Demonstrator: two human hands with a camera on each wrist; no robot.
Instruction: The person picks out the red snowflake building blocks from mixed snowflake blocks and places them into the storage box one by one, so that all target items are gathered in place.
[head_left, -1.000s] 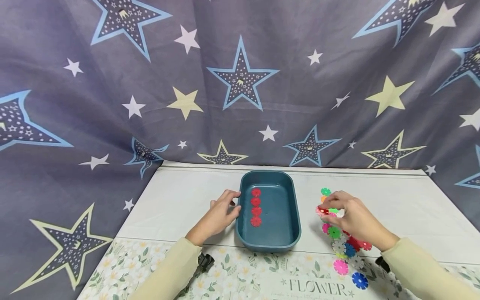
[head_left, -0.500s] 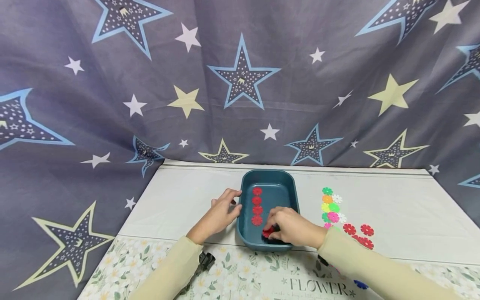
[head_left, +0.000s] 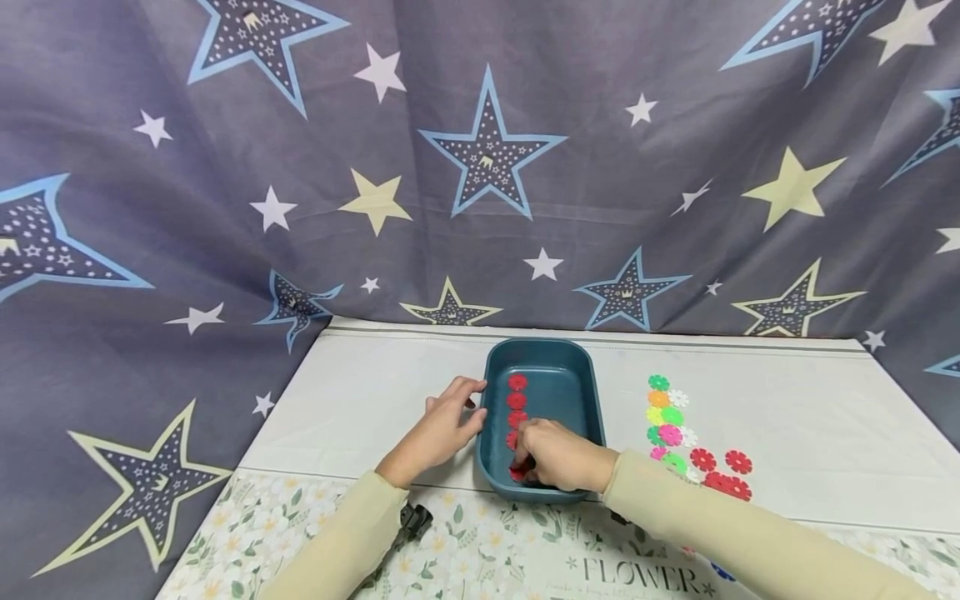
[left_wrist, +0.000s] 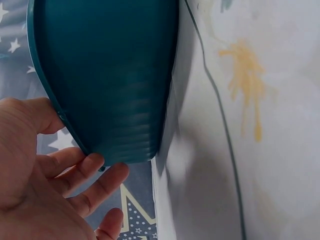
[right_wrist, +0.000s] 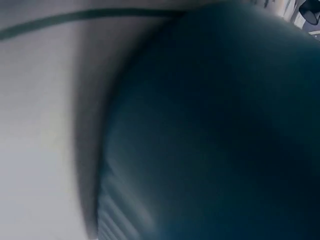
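Note:
A dark teal rectangular tray (head_left: 577, 367) sits on the table. Down its left side runs a column of several red flower-shaped plastic discs (head_left: 517, 400). My right hand (head_left: 562, 457) reaches into the tray's near left part, its curled fingers pinching another red flower-shaped disc (head_left: 517, 474) at the floor, mostly hidden by the hand. My left hand (head_left: 444, 422) rests at the tray's left rim. In the left wrist view, the loosely bent fingers (left_wrist: 92, 165) and thumb touch the rim. Only the tray's outer wall (right_wrist: 210, 130) fills the right wrist view; the hand is hidden there.
Right of the tray lies a cluster of flower discs in mixed colours, including a pink disc (head_left: 670, 435) and an orange disc (head_left: 658, 399). Several loose red discs (head_left: 738, 462) lie beside them. A blue disc (head_left: 722, 572) shows partly below my right sleeve (head_left: 720, 517).
My right hand has carried a red disc from the cluster on the right into the tray, then left to the lower end of the red column. The left hand stays at the rim.

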